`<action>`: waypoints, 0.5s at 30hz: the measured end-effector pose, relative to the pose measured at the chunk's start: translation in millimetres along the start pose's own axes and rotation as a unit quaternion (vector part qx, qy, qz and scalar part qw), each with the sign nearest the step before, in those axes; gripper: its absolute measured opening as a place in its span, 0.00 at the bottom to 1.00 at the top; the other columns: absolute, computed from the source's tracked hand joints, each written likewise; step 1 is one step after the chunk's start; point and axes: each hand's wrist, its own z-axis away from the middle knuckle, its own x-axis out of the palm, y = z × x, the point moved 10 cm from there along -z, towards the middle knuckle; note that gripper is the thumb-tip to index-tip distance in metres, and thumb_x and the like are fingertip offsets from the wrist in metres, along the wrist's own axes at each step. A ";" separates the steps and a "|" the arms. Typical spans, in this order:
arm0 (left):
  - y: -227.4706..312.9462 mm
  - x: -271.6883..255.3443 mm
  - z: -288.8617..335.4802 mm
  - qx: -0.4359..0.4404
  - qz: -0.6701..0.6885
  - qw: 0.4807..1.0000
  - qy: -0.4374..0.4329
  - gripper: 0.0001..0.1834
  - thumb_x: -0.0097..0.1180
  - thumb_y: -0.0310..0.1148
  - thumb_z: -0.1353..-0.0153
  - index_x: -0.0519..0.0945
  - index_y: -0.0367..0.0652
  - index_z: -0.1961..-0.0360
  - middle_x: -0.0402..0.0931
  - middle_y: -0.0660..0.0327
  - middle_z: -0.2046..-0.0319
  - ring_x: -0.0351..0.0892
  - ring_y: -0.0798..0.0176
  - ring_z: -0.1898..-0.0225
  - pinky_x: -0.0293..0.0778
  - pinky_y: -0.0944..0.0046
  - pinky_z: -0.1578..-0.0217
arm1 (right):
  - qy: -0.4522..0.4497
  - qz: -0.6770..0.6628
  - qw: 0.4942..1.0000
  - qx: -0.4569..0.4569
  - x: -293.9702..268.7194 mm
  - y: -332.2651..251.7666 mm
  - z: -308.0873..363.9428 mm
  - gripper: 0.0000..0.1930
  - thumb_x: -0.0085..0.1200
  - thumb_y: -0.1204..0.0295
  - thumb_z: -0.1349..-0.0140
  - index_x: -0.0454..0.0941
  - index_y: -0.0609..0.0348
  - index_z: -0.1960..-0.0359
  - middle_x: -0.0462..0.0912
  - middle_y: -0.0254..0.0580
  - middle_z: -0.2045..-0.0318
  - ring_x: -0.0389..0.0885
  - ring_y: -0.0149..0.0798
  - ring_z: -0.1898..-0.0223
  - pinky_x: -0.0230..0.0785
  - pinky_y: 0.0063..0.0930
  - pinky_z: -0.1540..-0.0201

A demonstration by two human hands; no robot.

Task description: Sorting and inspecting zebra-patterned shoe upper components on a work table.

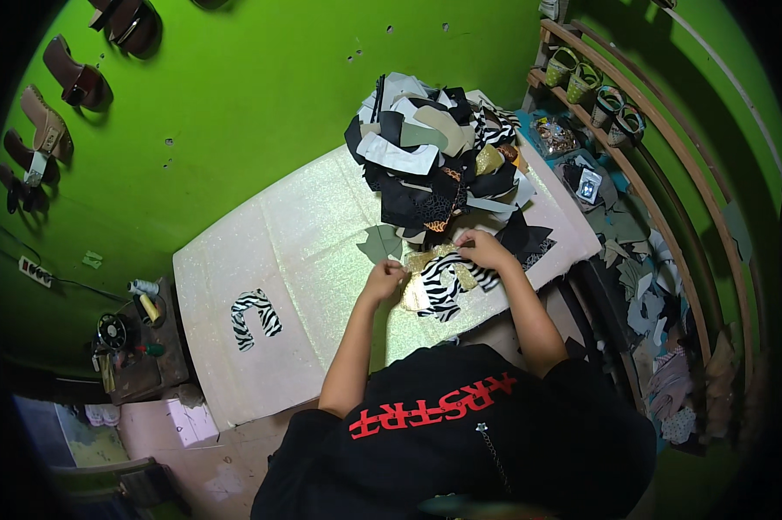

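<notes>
Both hands are over the near right part of a pale glittery table (313, 234). My left hand (386, 279) pinches the left edge of a shiny gold material piece (420, 259). With bent fingers, my right hand (486, 250) pinches the right end of the gold material. Below it lie zebra-print pieces (441, 290), partly overlapping other gold bits. A grey-green scrap (379, 244) rests just beyond my left hand. Farther left on the table is a curved, U-shaped zebra-print cutout (255, 317), apart from both hands.
A tall heap of mixed scraps (421, 156) stands at the table's far end. To the right, a wooden rack (633, 152) holds small woven baskets (584, 82), with more scraps (638, 295) below. A sewing machine (118, 332) stands left. Shoes (70, 78) hang on the green wall.
</notes>
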 end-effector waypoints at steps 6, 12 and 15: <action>52.8 -59.1 -16.4 0.160 -0.029 0.967 0.194 0.16 0.57 0.30 0.49 0.71 0.36 0.59 0.71 0.62 0.70 0.69 0.69 0.68 0.67 0.71 0.65 | -0.071 -0.102 0.985 0.120 -24.6 -40.3 4.8 0.09 0.53 0.73 0.47 0.75 0.67 0.79 0.77 0.39 0.82 0.75 0.29 0.80 0.70 0.22 0.75; 132.9 -69.8 -20.0 0.274 -0.139 0.907 0.288 0.19 0.58 0.32 0.53 0.72 0.38 0.59 0.73 0.52 0.61 0.70 0.52 0.57 0.62 0.57 0.52 | 0.151 0.005 0.986 -0.066 -87.2 -123.0 -51.5 0.07 0.53 0.71 0.46 0.76 0.63 0.71 0.76 0.30 0.80 0.71 0.21 0.76 0.64 0.18 0.75; 157.5 -48.3 -37.3 0.272 -0.048 0.935 0.221 0.25 0.58 0.31 0.53 0.66 0.38 0.53 0.69 0.48 0.54 0.65 0.52 0.50 0.58 0.57 0.48 | 0.206 0.064 0.967 -0.134 -97.9 -131.5 -81.7 0.09 0.55 0.72 0.50 0.76 0.63 0.68 0.76 0.38 0.72 0.74 0.31 0.71 0.67 0.23 0.68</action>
